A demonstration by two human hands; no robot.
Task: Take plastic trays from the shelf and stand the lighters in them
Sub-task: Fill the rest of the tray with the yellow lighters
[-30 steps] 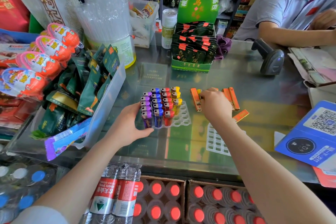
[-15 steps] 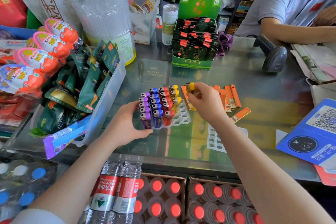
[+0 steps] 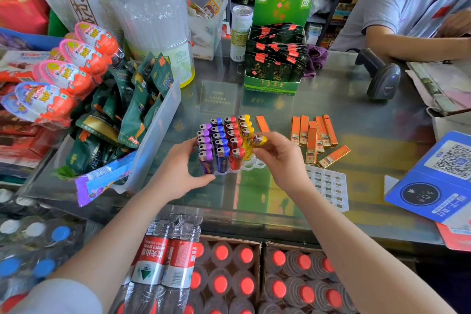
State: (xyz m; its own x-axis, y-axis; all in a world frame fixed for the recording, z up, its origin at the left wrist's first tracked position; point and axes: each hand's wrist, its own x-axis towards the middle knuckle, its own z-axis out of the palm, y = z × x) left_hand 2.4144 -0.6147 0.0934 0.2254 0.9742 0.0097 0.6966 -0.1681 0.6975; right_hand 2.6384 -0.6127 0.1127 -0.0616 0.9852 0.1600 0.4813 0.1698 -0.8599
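Left hand (image 3: 178, 173) grips the near-left edge of the clear plastic tray (image 3: 251, 165) on the glass counter (image 3: 344, 107); right hand (image 3: 279, 158) pinches a yellow lighter (image 3: 259, 141), tilted, apparently just above the tray's yellow column; orange lighters (image 3: 316, 139) lie nearby.

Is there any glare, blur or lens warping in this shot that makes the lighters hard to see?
Head view: wide-angle bending at the edges; the glass counter mirrors green and yellow, without hiding the tray. The yellow lighter in the right hand looks slightly soft; standing rows stay sharp.
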